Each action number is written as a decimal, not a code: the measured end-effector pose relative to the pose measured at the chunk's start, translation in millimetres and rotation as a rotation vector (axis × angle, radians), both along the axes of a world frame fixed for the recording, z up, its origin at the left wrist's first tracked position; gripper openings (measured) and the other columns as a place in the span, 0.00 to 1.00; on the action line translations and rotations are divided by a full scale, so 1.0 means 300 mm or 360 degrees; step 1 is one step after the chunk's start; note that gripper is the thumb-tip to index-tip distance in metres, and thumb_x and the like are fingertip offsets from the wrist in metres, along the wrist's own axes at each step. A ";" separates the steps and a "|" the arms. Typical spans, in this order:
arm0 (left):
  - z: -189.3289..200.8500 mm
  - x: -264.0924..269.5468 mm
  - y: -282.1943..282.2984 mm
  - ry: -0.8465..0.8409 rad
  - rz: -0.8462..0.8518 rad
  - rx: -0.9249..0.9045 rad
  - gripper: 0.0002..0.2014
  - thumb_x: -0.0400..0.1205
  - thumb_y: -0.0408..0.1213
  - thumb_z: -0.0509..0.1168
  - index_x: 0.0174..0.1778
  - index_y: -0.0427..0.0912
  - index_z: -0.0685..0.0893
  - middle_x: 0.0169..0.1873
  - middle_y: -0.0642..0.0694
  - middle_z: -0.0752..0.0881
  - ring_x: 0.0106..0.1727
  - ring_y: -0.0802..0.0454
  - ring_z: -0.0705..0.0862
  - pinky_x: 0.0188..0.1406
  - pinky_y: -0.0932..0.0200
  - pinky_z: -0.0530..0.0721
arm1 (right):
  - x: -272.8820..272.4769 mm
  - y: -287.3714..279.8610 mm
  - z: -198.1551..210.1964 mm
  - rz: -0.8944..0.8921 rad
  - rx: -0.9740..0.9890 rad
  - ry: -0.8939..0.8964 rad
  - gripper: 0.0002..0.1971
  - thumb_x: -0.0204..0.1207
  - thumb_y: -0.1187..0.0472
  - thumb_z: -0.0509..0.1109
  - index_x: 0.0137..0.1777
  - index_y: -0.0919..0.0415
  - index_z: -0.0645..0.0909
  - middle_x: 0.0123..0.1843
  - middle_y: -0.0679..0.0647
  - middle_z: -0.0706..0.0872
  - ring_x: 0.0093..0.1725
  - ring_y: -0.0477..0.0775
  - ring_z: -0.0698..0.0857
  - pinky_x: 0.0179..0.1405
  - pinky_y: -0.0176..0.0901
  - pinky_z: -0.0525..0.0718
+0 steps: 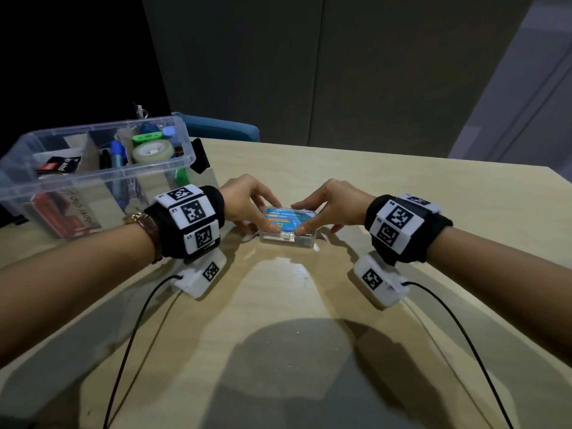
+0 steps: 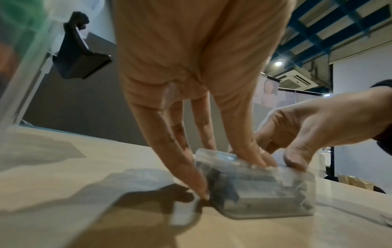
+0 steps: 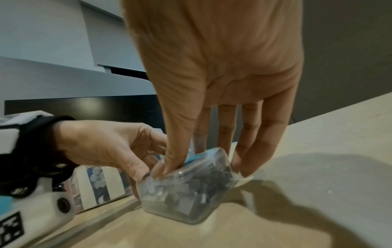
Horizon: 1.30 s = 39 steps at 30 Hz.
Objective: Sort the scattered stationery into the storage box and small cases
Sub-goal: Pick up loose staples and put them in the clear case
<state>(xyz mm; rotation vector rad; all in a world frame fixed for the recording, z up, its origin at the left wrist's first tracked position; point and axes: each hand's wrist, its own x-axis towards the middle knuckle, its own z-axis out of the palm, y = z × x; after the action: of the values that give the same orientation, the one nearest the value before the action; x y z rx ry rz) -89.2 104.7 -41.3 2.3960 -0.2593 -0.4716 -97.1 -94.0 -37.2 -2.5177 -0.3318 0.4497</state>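
A small clear case [image 1: 289, 226] with a blue label on its lid lies flat at the middle of the wooden table [image 1: 309, 305]. My left hand [image 1: 263, 216] grips its left end and my right hand [image 1: 306, 218] grips its right end. Both thumbs press on the near edge beside the latch, and the fingers hook over the far edge. In the left wrist view my left hand [image 2: 224, 169] covers the lid of the case [image 2: 260, 189]. The right wrist view shows dark small pieces inside the case [image 3: 191, 188]. The lid looks down.
A large clear storage box [image 1: 123, 171] stands at the left rear, holding a tape roll [image 1: 151, 151], blue pens, green parts and paper clip packs. Its black latch [image 1: 199, 156] sticks out toward my left hand. A blue chair back [image 1: 223, 131] is behind the table.
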 end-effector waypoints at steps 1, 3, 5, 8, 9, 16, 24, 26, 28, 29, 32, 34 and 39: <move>-0.003 0.008 0.001 0.0051 0.0025 0.0008 0.25 0.66 0.37 0.82 0.59 0.47 0.86 0.51 0.45 0.85 0.39 0.53 0.85 0.32 0.60 0.89 | 0.004 0.006 0.000 -0.0009 -0.0024 0.0040 0.32 0.65 0.49 0.83 0.70 0.48 0.82 0.60 0.48 0.87 0.47 0.47 0.84 0.34 0.36 0.88; -0.012 0.022 0.001 0.0194 0.0101 -0.0001 0.25 0.66 0.36 0.82 0.59 0.42 0.84 0.50 0.42 0.84 0.38 0.50 0.85 0.37 0.52 0.91 | 0.013 0.019 0.009 -0.0037 -0.0088 0.0162 0.29 0.66 0.51 0.83 0.68 0.53 0.83 0.58 0.50 0.85 0.47 0.49 0.83 0.34 0.39 0.90; -0.018 0.030 -0.001 0.0320 0.0124 -0.0023 0.25 0.68 0.36 0.81 0.59 0.36 0.83 0.47 0.42 0.84 0.35 0.50 0.85 0.43 0.50 0.91 | 0.023 0.027 0.020 -0.0061 -0.0085 0.0305 0.23 0.67 0.54 0.83 0.61 0.60 0.86 0.53 0.55 0.85 0.43 0.50 0.83 0.37 0.43 0.91; -0.030 0.028 0.000 0.0281 0.0054 -0.0004 0.25 0.69 0.36 0.80 0.61 0.36 0.81 0.46 0.43 0.84 0.38 0.51 0.84 0.52 0.50 0.88 | 0.028 0.026 0.011 -0.0062 -0.0079 0.0319 0.24 0.67 0.58 0.84 0.61 0.62 0.82 0.52 0.58 0.85 0.42 0.53 0.85 0.40 0.48 0.92; -0.033 0.020 -0.001 0.0210 0.0014 0.0025 0.27 0.69 0.35 0.81 0.62 0.38 0.80 0.46 0.44 0.84 0.41 0.50 0.83 0.55 0.50 0.87 | 0.026 0.025 0.002 -0.0051 -0.0078 0.0277 0.25 0.66 0.59 0.84 0.61 0.60 0.79 0.53 0.58 0.84 0.44 0.53 0.85 0.43 0.53 0.92; -0.005 -0.041 0.005 0.0111 0.0109 -0.0175 0.25 0.69 0.34 0.81 0.57 0.41 0.75 0.46 0.44 0.84 0.43 0.51 0.84 0.51 0.53 0.87 | 0.030 0.022 0.051 0.0116 0.0125 0.0364 0.22 0.70 0.65 0.80 0.60 0.55 0.76 0.54 0.60 0.86 0.46 0.52 0.88 0.51 0.51 0.91; 0.277 -0.064 0.208 -0.0304 0.0624 -0.0890 0.18 0.77 0.36 0.74 0.56 0.28 0.79 0.51 0.34 0.88 0.45 0.47 0.89 0.45 0.51 0.89 | 0.130 0.219 0.338 -0.0059 0.1110 0.0421 0.23 0.71 0.58 0.73 0.60 0.77 0.81 0.52 0.66 0.91 0.45 0.54 0.91 0.42 0.40 0.91; 0.335 -0.076 0.302 -0.0589 0.0722 -0.0915 0.18 0.80 0.38 0.72 0.57 0.27 0.80 0.45 0.36 0.88 0.36 0.53 0.87 0.32 0.60 0.87 | 0.141 0.333 0.418 0.0041 0.1147 0.0250 0.18 0.75 0.62 0.72 0.56 0.78 0.81 0.50 0.67 0.90 0.42 0.54 0.91 0.39 0.39 0.91; 0.380 -0.086 0.414 -0.0807 0.0886 -0.0786 0.15 0.84 0.42 0.67 0.56 0.31 0.80 0.46 0.36 0.87 0.38 0.51 0.88 0.32 0.58 0.88 | 0.153 0.451 0.484 0.0171 0.1089 0.0056 0.17 0.77 0.63 0.73 0.56 0.78 0.81 0.51 0.68 0.89 0.43 0.56 0.91 0.40 0.40 0.91; 0.396 -0.090 0.476 -0.0905 0.0965 -0.0582 0.14 0.86 0.43 0.62 0.55 0.33 0.81 0.47 0.36 0.88 0.42 0.49 0.88 0.39 0.54 0.89 | 0.163 0.511 0.510 0.0223 0.1037 -0.0045 0.18 0.77 0.62 0.74 0.57 0.78 0.81 0.52 0.68 0.89 0.45 0.57 0.91 0.42 0.42 0.91; 0.417 -0.111 0.651 -0.0992 0.1046 0.0057 0.15 0.88 0.33 0.52 0.60 0.36 0.84 0.54 0.39 0.88 0.58 0.47 0.86 0.61 0.51 0.83 | 0.195 0.678 0.557 0.0349 0.0833 -0.0256 0.13 0.75 0.63 0.77 0.52 0.72 0.83 0.53 0.67 0.89 0.47 0.59 0.91 0.41 0.48 0.91; 0.396 -0.114 0.731 -0.0768 0.0989 0.0365 0.18 0.85 0.27 0.51 0.65 0.36 0.83 0.61 0.38 0.86 0.65 0.46 0.82 0.69 0.52 0.77 | 0.211 0.777 0.565 0.0402 0.0687 -0.0351 0.08 0.73 0.63 0.78 0.45 0.65 0.82 0.53 0.65 0.89 0.47 0.59 0.91 0.40 0.50 0.92; 0.328 -0.091 0.768 -0.0299 0.0765 0.0817 0.22 0.85 0.25 0.51 0.76 0.37 0.74 0.75 0.40 0.75 0.75 0.44 0.73 0.75 0.53 0.70 | 0.238 0.976 0.525 0.0396 0.0480 -0.0520 0.19 0.73 0.63 0.78 0.61 0.67 0.79 0.57 0.61 0.84 0.51 0.59 0.89 0.47 0.53 0.91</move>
<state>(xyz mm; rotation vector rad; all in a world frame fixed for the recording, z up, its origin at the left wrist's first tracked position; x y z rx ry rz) -116.6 335.2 57.0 2.8777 0.4023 -0.0895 -25.8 198.8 120.2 -2.2552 -0.7832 0.0679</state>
